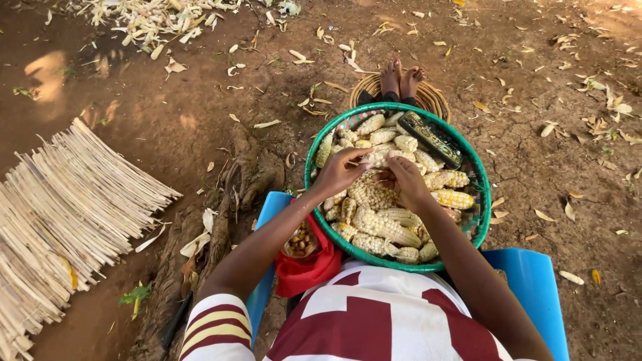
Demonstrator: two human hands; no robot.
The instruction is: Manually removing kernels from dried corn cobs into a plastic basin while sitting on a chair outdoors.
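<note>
We see the left hand (340,172) and right hand (406,180) meeting over the round green woven plastic basket (476,167), fingers of both curled closed around one pale maize cob (376,159) near the basket's middle. More pale and yellow cobs (384,227) fill it. A dark rectangular phone (431,138) lies at the far rim.

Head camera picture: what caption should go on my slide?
Two bare hands, left hand and right hand, work one pale maize cob over a round green woven basket.
</note>
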